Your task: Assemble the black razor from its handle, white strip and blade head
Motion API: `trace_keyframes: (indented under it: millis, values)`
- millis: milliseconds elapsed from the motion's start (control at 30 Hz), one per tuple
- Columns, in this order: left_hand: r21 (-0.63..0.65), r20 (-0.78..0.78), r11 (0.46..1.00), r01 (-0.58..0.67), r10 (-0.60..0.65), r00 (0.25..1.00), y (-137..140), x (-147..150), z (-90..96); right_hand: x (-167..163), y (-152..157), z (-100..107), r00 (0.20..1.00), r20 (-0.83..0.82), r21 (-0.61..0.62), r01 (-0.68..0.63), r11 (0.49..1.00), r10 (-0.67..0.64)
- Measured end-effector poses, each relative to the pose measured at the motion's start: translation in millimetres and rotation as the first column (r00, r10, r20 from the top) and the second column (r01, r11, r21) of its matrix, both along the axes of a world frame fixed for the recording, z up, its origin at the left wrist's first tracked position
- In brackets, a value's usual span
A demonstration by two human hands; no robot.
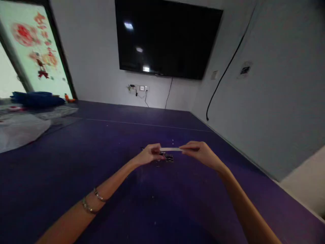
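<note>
A thin white strip (170, 149) is stretched level between my two hands, above the purple surface. My left hand (150, 154) pinches its left end, with two bracelets on that wrist. At the other end, my right hand (199, 153) grips the strip between thumb and fingers. Just below and behind the strip lies a small dark patterned object (169, 158), partly hidden by my left fingers; its kind is too small to make out. A dark tip shows past the left knuckles.
The purple surface (122, 135) reaches to the walls. White plastic sheeting (22, 132) and a dark blue bundle (38, 99) lie at the left, near a small orange thing (69, 98). A black cable (228, 64) hangs at the right; a television (167, 37) is mounted ahead.
</note>
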State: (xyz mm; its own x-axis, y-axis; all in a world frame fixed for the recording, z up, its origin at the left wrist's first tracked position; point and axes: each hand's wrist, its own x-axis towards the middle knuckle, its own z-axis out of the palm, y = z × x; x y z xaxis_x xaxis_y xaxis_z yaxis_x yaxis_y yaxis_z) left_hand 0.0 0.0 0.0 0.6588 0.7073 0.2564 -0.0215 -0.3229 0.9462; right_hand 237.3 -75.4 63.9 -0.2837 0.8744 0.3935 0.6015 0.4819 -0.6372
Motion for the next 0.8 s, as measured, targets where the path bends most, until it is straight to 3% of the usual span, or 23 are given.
trace_keyframes:
  millis: [133, 300, 567, 800]
  values:
    - [-0.003, 0.029, 1.000, -0.009, 0.009, 1.000, -1, 1, 1.5, 7, 4, -2, 0.998, -0.043, -0.006, 0.036, 0.999, -0.036]
    - [-0.026, 0.073, 0.998, -0.057, 0.059, 0.996, -1, 2, 0.3, 5, 7, -5, 0.951, -0.296, -0.083, 0.063, 0.994, -0.085]
    - [-0.100, 0.207, 0.982, -0.163, 0.181, 0.962, 0, 10, -5.2, -23, -5, 4, 0.746, -0.655, -0.221, -0.037, 0.975, -0.121]
    - [-0.036, 0.221, 0.911, -0.412, 0.409, 0.885, 6, 12, -11.7, -40, 0, -5, 0.587, -0.786, -0.389, -0.222, 0.894, -0.196]
